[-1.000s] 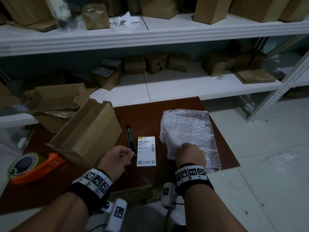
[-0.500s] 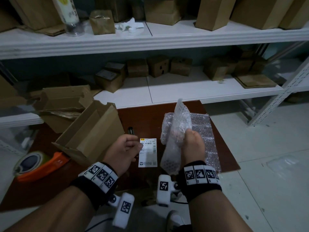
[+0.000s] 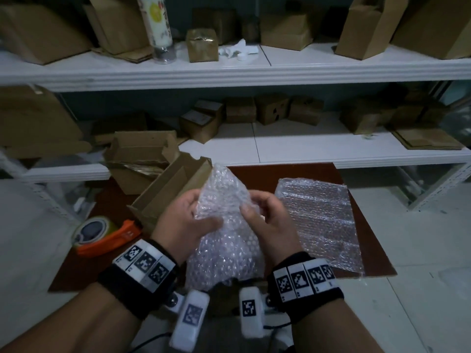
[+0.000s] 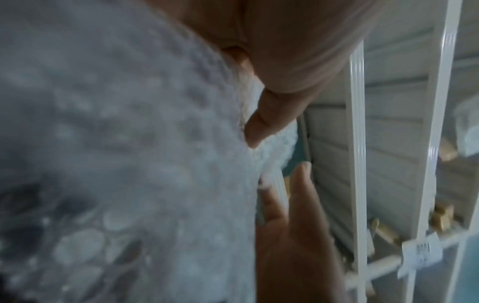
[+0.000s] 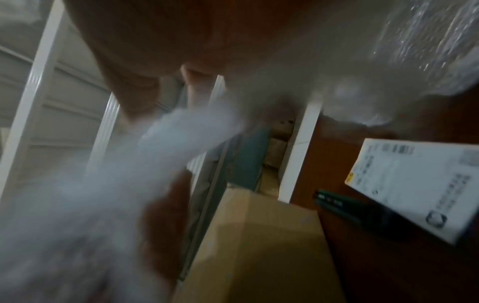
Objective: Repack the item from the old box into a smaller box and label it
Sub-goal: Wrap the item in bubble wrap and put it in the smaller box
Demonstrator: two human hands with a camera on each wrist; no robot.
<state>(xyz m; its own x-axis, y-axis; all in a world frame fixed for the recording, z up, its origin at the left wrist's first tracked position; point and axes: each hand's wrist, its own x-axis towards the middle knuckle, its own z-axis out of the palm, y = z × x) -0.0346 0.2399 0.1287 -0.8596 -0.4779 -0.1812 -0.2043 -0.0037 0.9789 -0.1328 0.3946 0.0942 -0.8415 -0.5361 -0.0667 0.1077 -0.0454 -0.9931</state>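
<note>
Shelving (image 3: 254,70) runs behind your counter (image 3: 267,174), stacked with cardboard boxes, so spare cartons are probably within reach. On the counter itself, the open cardboard box (image 3: 163,197) lies tipped near the left edge with its mouth toward you, likely so the wrapped item can go straight in. A flat sheet of bubble wrap (image 3: 321,222) is spread along the right edge, touching nothing you hold. Between your hands, raised above the near edge, is the bubble-wrap bundle (image 3: 224,240); I cannot tell what is inside it. Your left hand (image 3: 183,220) grips its left side, thumb across the front and fingers (image 3: 190,200) curled behind. Your right hand (image 3: 267,220) pinches the upper right fold, fingers bent over it, as if to open or tighten the wrap. The orange tape dispenser (image 3: 102,235) sits at the near left corner, ready for sealing. The right wrist view shows the shipping label (image 5: 420,188) lying flat on the counter beneath the bundle, with a dark pen (image 5: 334,203) just beside it, both untouched, so labelling is not yet done.
</note>
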